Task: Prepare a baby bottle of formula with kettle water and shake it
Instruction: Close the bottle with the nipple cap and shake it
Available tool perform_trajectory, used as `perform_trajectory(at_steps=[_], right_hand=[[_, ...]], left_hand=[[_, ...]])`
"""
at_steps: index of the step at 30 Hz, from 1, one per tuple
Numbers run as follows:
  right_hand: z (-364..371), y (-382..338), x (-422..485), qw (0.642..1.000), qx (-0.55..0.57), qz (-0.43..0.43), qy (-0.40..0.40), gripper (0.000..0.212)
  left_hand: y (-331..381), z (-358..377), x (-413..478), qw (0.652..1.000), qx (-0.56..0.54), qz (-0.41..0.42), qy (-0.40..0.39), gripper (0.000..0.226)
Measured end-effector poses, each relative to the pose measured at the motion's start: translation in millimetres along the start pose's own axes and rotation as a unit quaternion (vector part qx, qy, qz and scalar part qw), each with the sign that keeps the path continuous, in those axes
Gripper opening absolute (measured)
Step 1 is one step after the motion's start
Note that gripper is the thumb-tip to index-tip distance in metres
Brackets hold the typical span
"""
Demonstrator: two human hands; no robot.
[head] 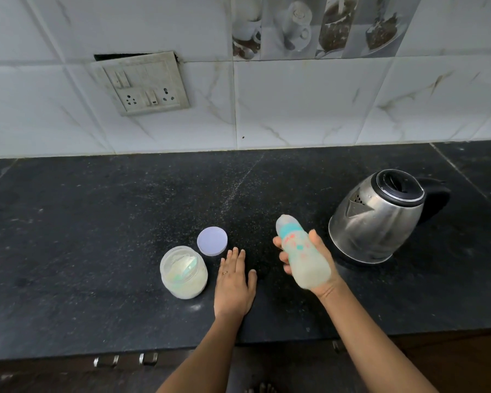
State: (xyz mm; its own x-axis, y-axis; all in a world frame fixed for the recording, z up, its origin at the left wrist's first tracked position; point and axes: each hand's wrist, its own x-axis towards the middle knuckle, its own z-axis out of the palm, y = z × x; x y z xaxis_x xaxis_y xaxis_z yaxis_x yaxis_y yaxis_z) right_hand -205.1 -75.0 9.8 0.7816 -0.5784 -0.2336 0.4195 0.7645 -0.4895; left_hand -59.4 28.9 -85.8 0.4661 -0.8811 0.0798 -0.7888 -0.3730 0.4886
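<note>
My right hand (pixel 321 265) grips a baby bottle (pixel 301 251) above the counter. The bottle is blurred, tilted with its capped top pointing up and away, and holds milky liquid; it has a teal band and pink marks. My left hand (pixel 234 282) lies flat on the black counter with its fingers apart and holds nothing. To its left stands an open clear jar of formula powder (pixel 183 272) with a scoop inside. The jar's round white lid (pixel 212 241) lies flat just behind it. A steel kettle (pixel 380 217) with a black lid and handle stands at the right.
The black stone counter (pixel 97 222) runs up to a tiled wall at the back. A switch and socket panel (pixel 145 83) is on that wall at the left. The counter's front edge, with drawer handles (pixel 125 360) below, is near me.
</note>
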Motion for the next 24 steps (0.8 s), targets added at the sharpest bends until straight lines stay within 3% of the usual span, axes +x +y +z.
perform_trajectory(at_steps=[3, 5, 10, 14, 17, 20, 24], right_hand=[[-3, 5, 3, 0.998, -0.049, 0.011, 0.022, 0.104], [-10, 10, 1, 0.998, -0.02, -0.007, 0.053, 0.096], [-8, 18, -9, 0.998, -0.051, 0.019, 0.025, 0.106], [-7, 9, -2, 0.999, -0.014, -0.004, 0.049, 0.086], [-8, 3, -1, 0.997, -0.065, 0.014, 0.045, 0.093], [-13, 3, 2, 0.998, -0.015, 0.004, 0.06, 0.076], [-6, 10, 7, 0.997, -0.066, 0.023, 0.04, 0.078]], left_hand=[[0, -1, 0, 1.0, -0.002, 0.001, -0.001, 0.055], [1, -3, 0, 1.0, 0.0, 0.004, -0.002, 0.055], [1, -3, -1, 1.0, -0.003, 0.006, 0.007, 0.055], [1, -2, -1, 1.0, -0.001, 0.005, 0.008, 0.055], [0, -1, -1, 1.0, 0.003, 0.005, 0.008, 0.055], [0, 0, 0, 1.0, 0.002, 0.001, 0.003, 0.056], [1, -1, -1, 1.0, 0.0, -0.001, 0.001, 0.056]])
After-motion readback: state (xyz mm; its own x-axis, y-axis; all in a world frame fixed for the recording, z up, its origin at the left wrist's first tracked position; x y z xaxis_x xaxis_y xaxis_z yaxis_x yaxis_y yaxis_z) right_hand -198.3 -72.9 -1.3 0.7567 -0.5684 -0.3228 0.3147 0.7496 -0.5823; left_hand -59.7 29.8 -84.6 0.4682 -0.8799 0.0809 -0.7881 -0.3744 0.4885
